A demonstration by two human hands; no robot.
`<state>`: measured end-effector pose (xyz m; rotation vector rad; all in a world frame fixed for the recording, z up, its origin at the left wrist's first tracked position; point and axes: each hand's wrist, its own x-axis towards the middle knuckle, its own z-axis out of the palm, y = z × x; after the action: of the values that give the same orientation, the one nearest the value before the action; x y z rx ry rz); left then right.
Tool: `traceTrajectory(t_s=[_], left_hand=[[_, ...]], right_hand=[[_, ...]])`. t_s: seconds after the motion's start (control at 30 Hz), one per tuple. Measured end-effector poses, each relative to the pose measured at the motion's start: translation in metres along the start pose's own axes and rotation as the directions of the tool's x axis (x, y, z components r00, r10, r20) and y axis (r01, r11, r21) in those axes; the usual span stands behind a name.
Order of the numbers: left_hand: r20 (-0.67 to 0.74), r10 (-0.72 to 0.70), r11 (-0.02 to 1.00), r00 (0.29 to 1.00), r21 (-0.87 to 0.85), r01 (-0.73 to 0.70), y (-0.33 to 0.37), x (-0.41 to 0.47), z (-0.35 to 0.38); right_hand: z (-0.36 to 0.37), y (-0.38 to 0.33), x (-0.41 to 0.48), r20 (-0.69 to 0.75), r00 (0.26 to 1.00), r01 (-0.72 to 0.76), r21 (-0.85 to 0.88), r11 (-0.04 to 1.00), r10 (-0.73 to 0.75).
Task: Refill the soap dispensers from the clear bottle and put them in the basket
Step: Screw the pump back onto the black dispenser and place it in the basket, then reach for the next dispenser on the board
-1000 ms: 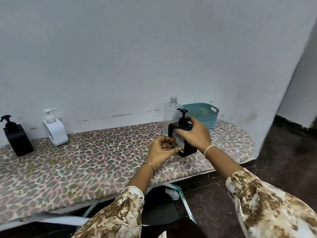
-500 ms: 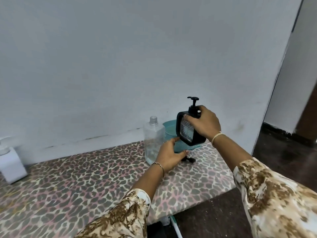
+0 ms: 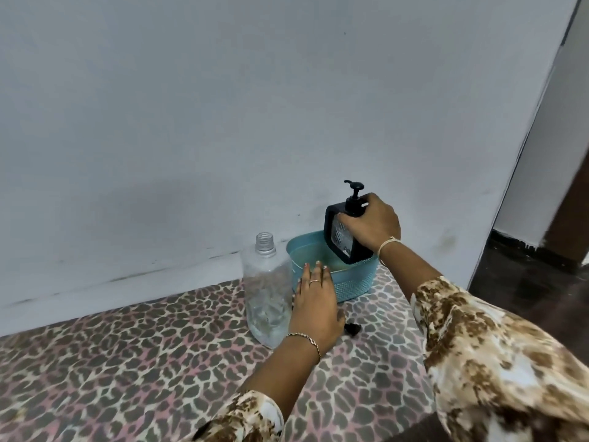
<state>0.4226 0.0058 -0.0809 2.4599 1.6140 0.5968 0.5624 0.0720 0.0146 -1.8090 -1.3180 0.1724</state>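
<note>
My right hand (image 3: 371,223) grips the black square soap dispenser (image 3: 341,236) by its top, pump upward. The dispenser hangs over the teal basket (image 3: 342,283), its lower corner just inside the rim. My left hand (image 3: 315,301) rests with fingers straight against the basket's near wall, holding nothing. The clear bottle (image 3: 267,291) stands uncapped and upright, just left of the basket and touching my left hand's side.
A small black cap (image 3: 352,329) lies on the leopard-print padded surface (image 3: 127,362) near my left wrist. The white wall rises directly behind the basket. The surface ends at the right, where a dark floor (image 3: 526,282) and a doorway edge show.
My right hand has carried the black dispenser from in front of the bottle up and over into the basket's mouth. My left hand let go of it and moved to the basket's wall.
</note>
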Motion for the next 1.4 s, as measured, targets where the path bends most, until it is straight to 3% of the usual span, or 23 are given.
traceTrajectory(t_s=[0.23,0.33,0.7,0.83,0.97,1.07,1.23,1.4], left_hand=[[-0.060,0.021,1.000,0.998,0.012,-0.020,-0.005,-0.004,0.012],[-0.092,0.038,0.999,0.995,0.025,-0.035,-0.005,-0.005,0.014],[-0.108,0.029,0.999,0.994,-0.023,-0.032,-0.005,-0.005,0.014],[-0.087,0.019,0.998,0.996,-0.064,-0.025,-0.006,-0.004,0.010],[-0.042,0.044,0.998,0.998,-0.045,-0.046,-0.006,-0.005,0.005],[-0.057,0.076,0.992,0.995,-0.099,-0.081,-0.004,-0.014,0.001],[-0.216,0.125,0.962,0.968,-0.212,-0.172,-0.006,-0.046,-0.012],[-0.330,0.041,0.956,0.943,-0.263,-0.133,-0.029,-0.091,-0.024]], right_hand=[[0.036,0.035,0.012,0.080,0.993,-0.086,-0.036,0.996,0.089],[0.046,0.045,0.015,0.074,0.993,-0.083,-0.159,0.984,0.096],[0.050,0.053,0.013,0.051,0.996,-0.052,-0.338,0.940,0.073],[0.042,0.051,0.004,0.043,0.993,-0.091,-0.271,0.958,0.107],[0.034,0.050,-0.017,-0.056,0.996,-0.082,-0.228,0.970,0.071],[0.029,0.046,-0.038,-0.115,0.993,-0.010,-0.197,0.980,-0.013],[0.027,0.039,-0.089,-0.178,0.952,0.235,-0.099,0.967,-0.249],[0.037,0.026,-0.152,-0.120,0.873,0.472,-0.036,0.881,-0.473]])
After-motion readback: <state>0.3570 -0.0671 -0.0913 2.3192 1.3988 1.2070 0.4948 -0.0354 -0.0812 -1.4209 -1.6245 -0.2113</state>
